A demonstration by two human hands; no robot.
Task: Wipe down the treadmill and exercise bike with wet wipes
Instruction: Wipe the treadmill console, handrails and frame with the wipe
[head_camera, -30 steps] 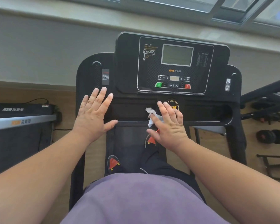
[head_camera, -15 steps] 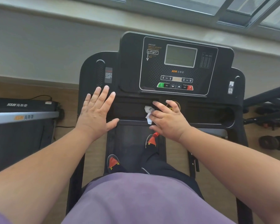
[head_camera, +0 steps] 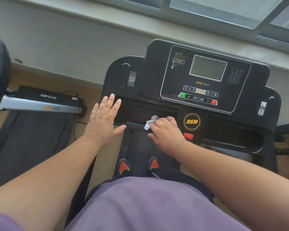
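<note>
I stand on a black treadmill (head_camera: 240, 130) with a console panel (head_camera: 207, 77) facing me. My right hand (head_camera: 167, 132) presses a crumpled white wet wipe (head_camera: 150, 122) against the front lip of the tray below the console, left of the round HSM badge (head_camera: 191, 121). Its fingers curl over the wipe, which sticks out to the left. My left hand (head_camera: 105, 119) lies flat with fingers spread on the tray's left end.
A second treadmill (head_camera: 32, 130) with a silver handrail (head_camera: 40, 105) stands to the left. A red safety key (head_camera: 188, 136) sits under the badge. A window sill and wall lie beyond the console. My shoes (head_camera: 123, 166) stand on the belt.
My right hand slid the wipe leftward along the tray, uncovering the HSM badge. The view swung left and tilted. My left hand stayed in place.
</note>
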